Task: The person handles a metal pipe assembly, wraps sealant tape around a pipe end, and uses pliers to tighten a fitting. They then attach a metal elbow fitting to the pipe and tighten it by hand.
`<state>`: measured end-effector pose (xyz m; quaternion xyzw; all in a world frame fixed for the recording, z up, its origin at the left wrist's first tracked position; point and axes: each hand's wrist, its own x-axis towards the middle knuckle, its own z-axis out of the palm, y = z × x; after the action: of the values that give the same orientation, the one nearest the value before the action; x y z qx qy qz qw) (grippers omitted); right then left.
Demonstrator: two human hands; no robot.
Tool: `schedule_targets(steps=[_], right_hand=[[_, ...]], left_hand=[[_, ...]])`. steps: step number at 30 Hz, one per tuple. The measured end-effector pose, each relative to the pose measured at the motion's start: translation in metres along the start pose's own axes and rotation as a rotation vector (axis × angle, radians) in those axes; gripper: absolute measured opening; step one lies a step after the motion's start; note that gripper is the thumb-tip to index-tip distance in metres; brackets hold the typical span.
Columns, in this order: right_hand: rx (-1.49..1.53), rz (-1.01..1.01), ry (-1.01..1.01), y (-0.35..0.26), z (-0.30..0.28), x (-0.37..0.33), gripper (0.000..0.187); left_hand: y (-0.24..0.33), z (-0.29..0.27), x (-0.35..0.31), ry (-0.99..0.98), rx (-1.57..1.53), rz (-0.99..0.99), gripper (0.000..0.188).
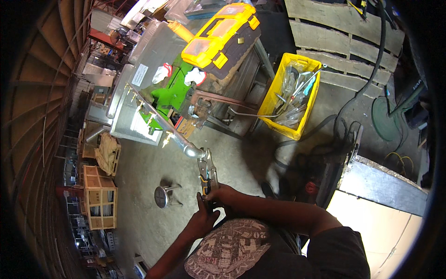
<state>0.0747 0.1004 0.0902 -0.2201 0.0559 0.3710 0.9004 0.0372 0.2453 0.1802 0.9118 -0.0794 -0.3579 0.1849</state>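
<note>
A pair of locking pliers (207, 171) stands in front of me, its jaws at the near end of a silvery metal pipe (189, 149). Several brass valves (167, 138) stick out along that pipe, which runs away to the upper left. My right hand (224, 195) is closed round the pliers' handles. Just below and left of it, my left hand (203, 220) grips the lower end of the handles, its index finger pointing up along them. The palms and some fingers are hidden.
A workbench (174, 39) carries a yellow and black toolbox (223, 35), white gloves (195, 76) and a green metal piece (174, 95). A yellow crate (297, 135) of tools, black cable (341, 118), a round stool (161, 197) and a wooden crate (100, 186) stand around the floor.
</note>
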Motion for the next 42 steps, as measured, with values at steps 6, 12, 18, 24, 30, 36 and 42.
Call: schedule_targets(steps=[6,12,18,24,30,36,42], right_hand=[[-0.010,0.073,-0.061,-0.011,0.005,-0.006,0.032],[-0.005,-0.020,-0.081,-0.007,0.015,0.001,0.047],[-0.076,-0.063,0.026,0.001,0.018,0.008,0.035],[-0.165,-0.119,0.087,0.003,0.019,0.015,0.031],[-0.076,-0.071,-0.064,0.006,0.005,0.014,0.039],[0.119,0.110,-0.144,-0.030,-0.016,-0.049,0.087],[-0.191,-0.377,-0.113,-0.073,-0.062,-0.109,0.101]], left_hand=[[-0.019,0.013,-0.010,0.038,-0.165,0.193,0.103],[-0.046,0.020,-0.009,0.064,-0.306,0.160,0.104],[-0.002,0.011,-0.003,0.240,-0.612,0.104,0.120],[0.003,0.019,0.006,0.268,-0.524,0.171,0.130],[-0.001,0.007,0.006,0.237,-0.514,0.112,0.112],[-0.026,-0.062,0.021,0.468,-0.459,0.142,0.073],[0.009,-0.154,0.060,0.728,-0.029,0.303,0.043]])
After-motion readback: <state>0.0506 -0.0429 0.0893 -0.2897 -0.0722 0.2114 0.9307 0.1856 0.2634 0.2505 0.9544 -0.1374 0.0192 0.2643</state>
